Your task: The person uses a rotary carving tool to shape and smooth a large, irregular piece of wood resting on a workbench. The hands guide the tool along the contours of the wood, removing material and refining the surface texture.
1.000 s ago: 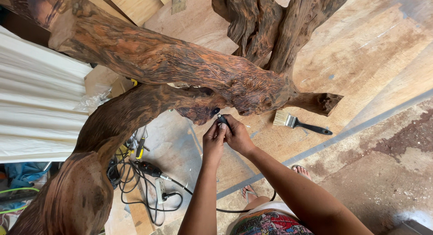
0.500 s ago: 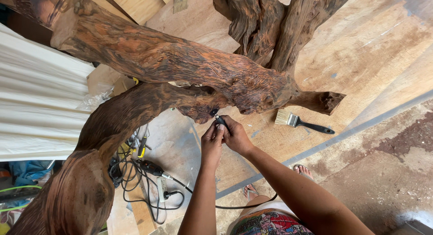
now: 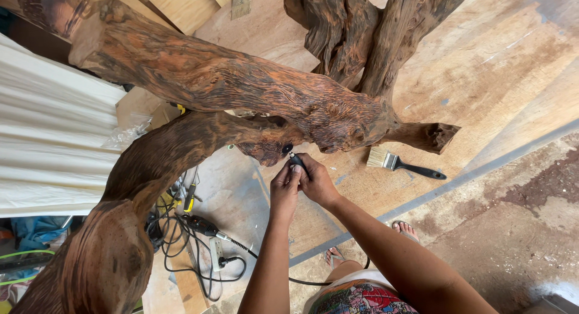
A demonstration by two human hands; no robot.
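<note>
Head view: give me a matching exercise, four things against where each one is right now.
Things:
1. paintbrush
2. rotary tool tip
3. power strip
4. white corrugated sheet

Places:
A. along the left edge of the view
B. on the floor among black cables, below the wood
C. on the floor, right of both hands, under a branch stub
D. against the underside of the carved wood, held by the left hand and right hand

Pairs: 1-C, 2-D, 3-B, 4-A
</note>
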